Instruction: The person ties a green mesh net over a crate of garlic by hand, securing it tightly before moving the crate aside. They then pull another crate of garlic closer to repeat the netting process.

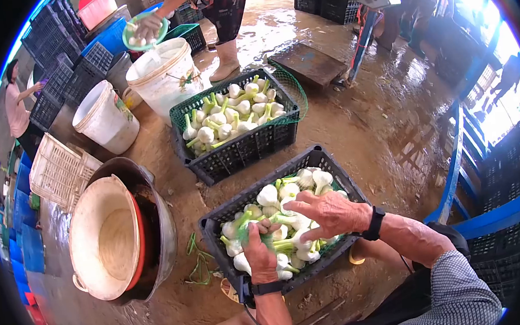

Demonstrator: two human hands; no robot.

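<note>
A black plastic crate [219,266] full of garlic bulbs [268,196] with short green stems stands in front of me. My left hand [260,255] is over its near left side, fingers curled round a bunch of green netting [250,232]. Above the middle of the heap, my right hand [333,213] has its fingers apart and pointing left. Its fingertips are close to or touching the bulbs; the contact is partly hidden. More green mesh shows along the crate's right inner side.
A second netting-lined crate [242,157] of garlic stands beyond. White buckets [105,118] and stacked basins [107,237] are at left. Another person's hand [147,27] holds a green colander [135,46] above a bucket. A platform scale [307,64] and blue metal frame [457,162] are at right.
</note>
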